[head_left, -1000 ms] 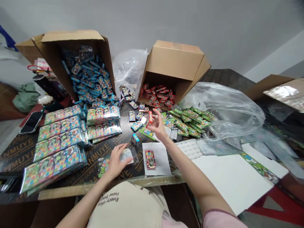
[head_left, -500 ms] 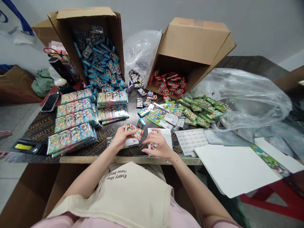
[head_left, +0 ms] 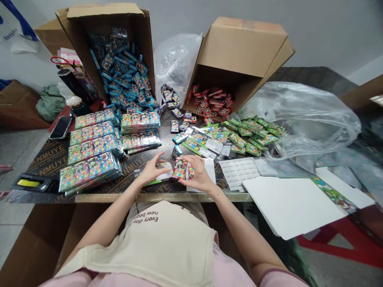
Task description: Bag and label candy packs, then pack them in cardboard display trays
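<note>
A dark desk (head_left: 131,169) is printed with repeated gold capitals, of which "ANMUYE" and "CORE" can be read. On the beige apron (head_left: 167,239), upside down, "Every day" and "new beg" can be made out, the rest being lost in a fold. Large Chinese-style characters are printed on the flat green-and-grey printed sleeves (head_left: 199,148) beyond the hands, but they are too small to be read. A black barcode is seen on the white panel of the flat green-and-white sleeve (head_left: 163,175) near the desk's front edge.

Half a second earlier, the small red, picture-covered box (head_left: 179,168) was held in the left hand (head_left: 151,171); now it is held by the right hand (head_left: 199,175). The left hand has been emptied.

The right hand is curved over the left part of the white paper sheet (head_left: 210,171), its grip clamped on the red box between fingertips and thumb. The left hand is held just above the green-and-white sleeve, thumb and fingers spread apart, pointing toward the red box.
</note>
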Available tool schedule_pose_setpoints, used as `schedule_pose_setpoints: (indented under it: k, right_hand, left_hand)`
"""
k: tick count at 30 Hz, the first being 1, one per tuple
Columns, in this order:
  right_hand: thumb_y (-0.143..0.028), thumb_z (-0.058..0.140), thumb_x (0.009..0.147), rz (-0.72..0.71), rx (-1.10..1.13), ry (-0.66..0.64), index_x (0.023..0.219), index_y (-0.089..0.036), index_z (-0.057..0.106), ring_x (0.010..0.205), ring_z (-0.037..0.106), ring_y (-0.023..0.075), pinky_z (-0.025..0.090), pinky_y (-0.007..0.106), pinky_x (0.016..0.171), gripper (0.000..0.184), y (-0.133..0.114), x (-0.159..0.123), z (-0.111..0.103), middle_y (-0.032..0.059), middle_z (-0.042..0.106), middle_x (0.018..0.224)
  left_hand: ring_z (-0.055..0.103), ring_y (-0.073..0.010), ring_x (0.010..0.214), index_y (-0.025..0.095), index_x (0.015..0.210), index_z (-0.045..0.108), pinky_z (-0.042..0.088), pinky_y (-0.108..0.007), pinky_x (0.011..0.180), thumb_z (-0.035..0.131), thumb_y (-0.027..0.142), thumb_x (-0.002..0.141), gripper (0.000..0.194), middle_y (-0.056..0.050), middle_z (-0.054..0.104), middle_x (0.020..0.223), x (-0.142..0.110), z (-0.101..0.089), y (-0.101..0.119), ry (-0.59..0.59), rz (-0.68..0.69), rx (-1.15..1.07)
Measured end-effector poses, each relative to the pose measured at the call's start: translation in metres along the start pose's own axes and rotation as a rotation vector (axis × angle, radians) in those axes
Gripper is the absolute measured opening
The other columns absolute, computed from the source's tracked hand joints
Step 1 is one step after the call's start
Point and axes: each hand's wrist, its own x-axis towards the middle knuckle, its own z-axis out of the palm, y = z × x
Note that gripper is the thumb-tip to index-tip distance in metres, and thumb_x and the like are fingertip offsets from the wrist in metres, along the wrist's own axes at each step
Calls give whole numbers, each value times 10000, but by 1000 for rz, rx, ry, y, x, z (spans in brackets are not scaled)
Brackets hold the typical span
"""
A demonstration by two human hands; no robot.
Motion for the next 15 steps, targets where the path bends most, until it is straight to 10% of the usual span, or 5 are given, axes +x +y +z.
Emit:
schedule_pose_setpoints:
  k: [5,15]
  right_hand:
    - [-342,733,695,95,-186,-80,1354,-256,444,1224,492,317,177,520,1074,724,27,-12,16,91,597,1265]
    - [-588,772,635,126,163,-219,1465,-242,301,1369,379,328,155,540,1122,1016,27,-6,15,149,436,1466]
  left_hand:
    - [486,-351,1201,178,1466,323,195,-569,1107,813,306,532,1062,-157,567,1265,-10,2,-27,-57,177,744]
    - [508,-302,1191,221,1512,166,277,-505,1091,763,306,611,1084,-110,551,1305,-18,-5,-28,2,326,578]
